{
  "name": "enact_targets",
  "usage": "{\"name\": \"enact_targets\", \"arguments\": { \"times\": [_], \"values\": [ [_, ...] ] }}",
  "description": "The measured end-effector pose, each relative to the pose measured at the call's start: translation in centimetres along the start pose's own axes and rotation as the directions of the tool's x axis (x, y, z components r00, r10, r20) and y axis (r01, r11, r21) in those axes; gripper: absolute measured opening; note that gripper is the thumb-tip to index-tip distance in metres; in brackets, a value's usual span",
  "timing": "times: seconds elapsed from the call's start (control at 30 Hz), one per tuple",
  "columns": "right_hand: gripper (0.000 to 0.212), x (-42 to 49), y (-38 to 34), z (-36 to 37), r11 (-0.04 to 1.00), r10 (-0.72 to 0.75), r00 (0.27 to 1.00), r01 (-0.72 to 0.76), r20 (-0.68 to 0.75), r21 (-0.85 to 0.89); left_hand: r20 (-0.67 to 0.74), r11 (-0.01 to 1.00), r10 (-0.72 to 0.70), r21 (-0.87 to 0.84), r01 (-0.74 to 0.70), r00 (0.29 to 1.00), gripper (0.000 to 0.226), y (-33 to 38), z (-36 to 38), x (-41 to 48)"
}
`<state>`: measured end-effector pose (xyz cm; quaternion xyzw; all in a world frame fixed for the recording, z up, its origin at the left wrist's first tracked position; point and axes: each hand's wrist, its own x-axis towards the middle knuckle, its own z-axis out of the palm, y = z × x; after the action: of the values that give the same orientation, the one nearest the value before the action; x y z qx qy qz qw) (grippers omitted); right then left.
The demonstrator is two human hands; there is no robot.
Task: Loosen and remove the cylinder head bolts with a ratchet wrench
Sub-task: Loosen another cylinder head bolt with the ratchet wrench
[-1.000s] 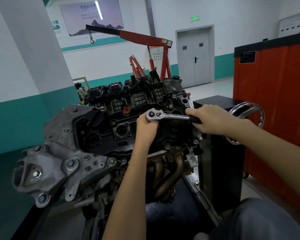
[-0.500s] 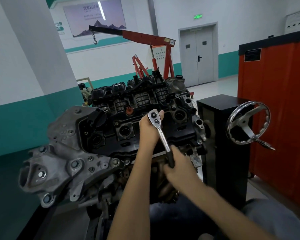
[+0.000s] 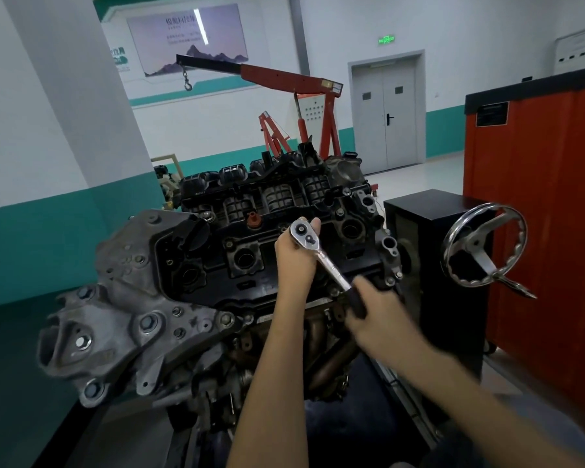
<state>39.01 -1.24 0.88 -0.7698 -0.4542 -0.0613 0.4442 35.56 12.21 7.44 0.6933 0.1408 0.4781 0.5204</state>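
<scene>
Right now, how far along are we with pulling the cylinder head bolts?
Done: no removed bolt is in view. In hand: the ratchet wrench sits on the engine; the left hand holds its head, the right hand, blurred, grips the handle. Left: the bolt under it is hidden, so I cannot tell how loose it is.

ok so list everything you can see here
engine: one, black and grey, centre
ratchet wrench: one, chrome with black grip, on engine top
engine crane: one, red and black, behind engine
handwheel: one, chrome, right of engine
cabinet: one, orange-red, far right
double door: one, grey, back wall
exit sign: one, green, above double door
left hand: holds ratchet wrench head
right hand: blurred, grips ratchet wrench handle
</scene>
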Motion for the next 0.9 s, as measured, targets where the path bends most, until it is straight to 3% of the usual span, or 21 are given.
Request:
{"name": "enact_targets", "arguments": {
  "times": [0.13,0.2,0.37,0.4,0.47,0.53,0.57,0.63,0.7,0.73,0.8,0.9],
  "values": [
    [0.025,-1.6,-3.9,6.0,0.921,0.121,0.993,-0.107,-0.013,0.374,-0.013,0.997,-0.026,0.077,0.027,1.0,0.051,0.0,-0.1,0.4],
    [0.025,-1.3,-3.6,5.1,0.928,0.12,0.993,-0.118,0.014,0.352,0.027,0.994,-0.02,0.11,0.017,0.999,0.057,-0.1,-0.6,0.7],
    [0.027,3.0,1.0,-5.0,0.991,-0.124,0.948,0.135,0.292,-0.019,0.181,0.985,-0.008,0.171,-0.023,0.983,0.056,0.0,-1.1,1.4],
    [0.028,4.8,1.4,-7.1,0.964,-0.147,0.931,0.211,0.334,-0.164,0.196,0.982,-0.003,0.188,-0.035,0.981,0.054,0.0,-1.2,1.5],
    [0.026,8.1,1.1,-9.8,0.799,-0.199,0.916,0.357,0.348,-0.484,0.181,0.982,0.02,0.183,-0.054,0.983,0.048,-0.2,-1.3,1.5],
    [0.021,9.3,0.4,-10.2,0.673,-0.27,0.912,0.408,0.309,-0.617,0.119,0.992,0.01,0.123,-0.025,0.993,0.044,-0.3,-1.3,1.1],
    [0.02,8.9,0.4,-9.7,0.688,-0.273,0.924,0.382,0.269,-0.617,0.094,0.996,0.003,0.085,-0.011,0.996,0.046,-0.4,-1.3,0.9],
    [0.02,6.4,1.2,-7.3,0.813,-0.206,0.963,0.268,0.174,-0.518,0.077,0.999,0.015,0.046,-0.018,0.997,0.047,-0.5,-1.0,0.4],
    [0.026,2.6,1.5,-3.8,0.969,-0.074,0.993,0.093,0.093,-0.229,0.064,0.998,0.043,0.052,-0.046,0.997,0.047,-0.4,-0.3,0.0],
    [0.029,0.9,1.0,-1.8,0.997,-0.014,0.998,0.018,0.054,-0.069,0.051,0.997,0.058,0.052,-0.061,0.997,0.047,-0.3,0.0,-0.1],
    [0.031,-1.0,-1.2,2.0,0.981,0.068,0.998,-0.064,-0.017,0.182,0.003,0.998,0.062,0.026,-0.062,0.998,0.048,0.0,0.4,0.1],
    [0.03,-1.6,-4.4,5.8,0.893,0.149,0.989,-0.13,-0.012,0.432,-0.018,0.998,0.027,0.065,-0.026,0.999,0.046,-0.1,0.3,0.3]
  ]
}}
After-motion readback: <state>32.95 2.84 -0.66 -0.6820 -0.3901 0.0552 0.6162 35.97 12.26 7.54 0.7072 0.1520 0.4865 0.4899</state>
